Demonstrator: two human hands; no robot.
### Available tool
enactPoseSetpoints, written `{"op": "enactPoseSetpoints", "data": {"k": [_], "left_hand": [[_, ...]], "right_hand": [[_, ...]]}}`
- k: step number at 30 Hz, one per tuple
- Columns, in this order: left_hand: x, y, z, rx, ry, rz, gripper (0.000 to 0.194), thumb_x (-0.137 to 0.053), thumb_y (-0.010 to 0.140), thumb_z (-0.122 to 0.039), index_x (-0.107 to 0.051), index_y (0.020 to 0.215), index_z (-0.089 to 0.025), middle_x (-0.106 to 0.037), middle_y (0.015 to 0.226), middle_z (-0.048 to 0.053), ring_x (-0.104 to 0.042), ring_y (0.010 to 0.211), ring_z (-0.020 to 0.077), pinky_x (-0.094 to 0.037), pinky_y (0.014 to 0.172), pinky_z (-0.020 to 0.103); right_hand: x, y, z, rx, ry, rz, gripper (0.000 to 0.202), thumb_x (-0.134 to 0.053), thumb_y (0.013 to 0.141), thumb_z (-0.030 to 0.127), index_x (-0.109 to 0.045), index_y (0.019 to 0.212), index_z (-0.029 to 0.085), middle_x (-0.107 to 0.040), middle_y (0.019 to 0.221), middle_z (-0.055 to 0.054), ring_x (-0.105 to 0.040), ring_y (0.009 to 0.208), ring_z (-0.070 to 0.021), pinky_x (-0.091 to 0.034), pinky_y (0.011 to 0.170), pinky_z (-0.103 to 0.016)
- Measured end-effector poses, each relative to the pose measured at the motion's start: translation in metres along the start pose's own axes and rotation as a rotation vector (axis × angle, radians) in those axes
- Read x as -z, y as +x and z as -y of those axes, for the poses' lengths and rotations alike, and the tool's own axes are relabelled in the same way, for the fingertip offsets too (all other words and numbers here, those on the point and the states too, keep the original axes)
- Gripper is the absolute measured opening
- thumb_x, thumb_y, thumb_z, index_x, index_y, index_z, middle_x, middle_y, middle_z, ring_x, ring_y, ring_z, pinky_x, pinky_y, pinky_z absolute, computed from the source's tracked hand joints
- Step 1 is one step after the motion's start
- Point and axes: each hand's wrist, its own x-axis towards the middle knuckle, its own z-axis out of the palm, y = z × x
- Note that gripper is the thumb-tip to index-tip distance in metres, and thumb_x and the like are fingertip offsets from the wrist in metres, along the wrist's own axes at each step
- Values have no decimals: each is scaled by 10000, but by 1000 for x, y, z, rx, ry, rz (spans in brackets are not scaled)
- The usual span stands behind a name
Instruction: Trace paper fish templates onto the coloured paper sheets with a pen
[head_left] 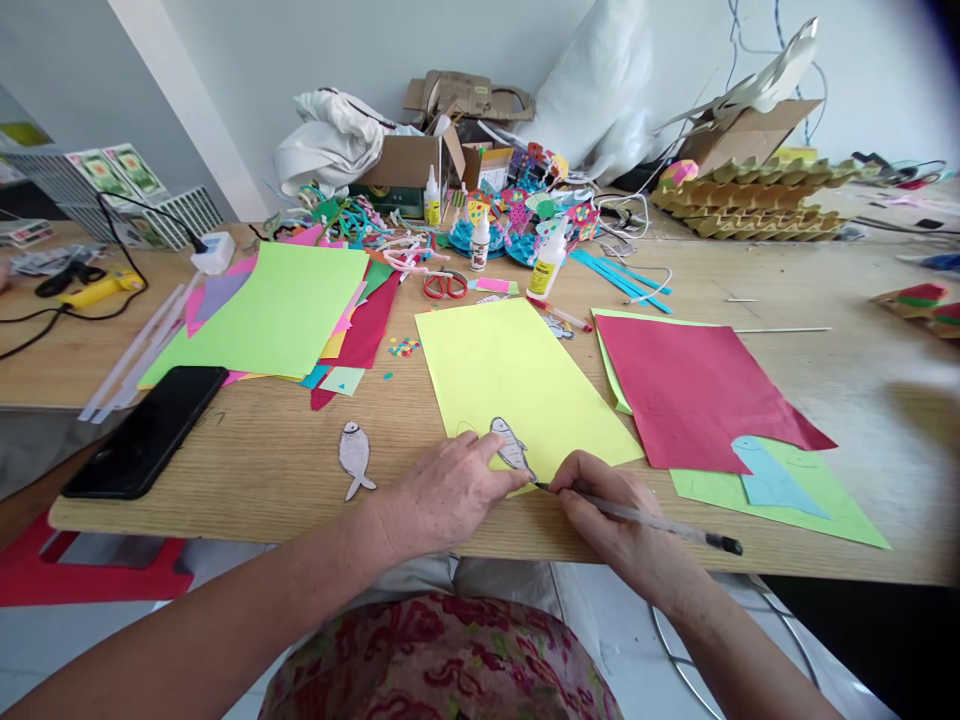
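Note:
My left hand (457, 490) lies on the yellow paper (517, 360), thumb and index finger spread. Their tips press a grey paper fish cutout (510, 443) against the sheet's near edge. A clear-barrelled pen (637, 515) with a black end is gripped in my right hand (607, 505). Its tip touches down by the fish's tail, close to my left thumb. A faint curved outline shows on the yellow paper left of the cutout. Another paper fish (355, 458) rests on the bare wood to the left of my left hand.
A black phone (146, 432) lies at the table's left edge, below stacked coloured paper (262, 310). Red paper (705, 390) overlaps green sheets at right. Red-handled scissors (445, 285), glue bottles (549, 262) and craft pieces sit behind. Egg trays (750, 200) stand back right.

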Motion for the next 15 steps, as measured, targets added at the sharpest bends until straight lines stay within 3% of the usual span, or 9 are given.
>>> {"op": "enactPoseSetpoints", "data": {"k": [15], "left_hand": [[3,-1,1,-10,-34,6,311,-390,921,-195,-519,1193,-273,-489,1146,77,-508,997,206,-455,835,341]], "right_hand": [[-4,5,4,23,-20,-13,104,-372,743,223,-465,697,214,-467,555,35,-439,528,-139,-324,505,-256]]}}
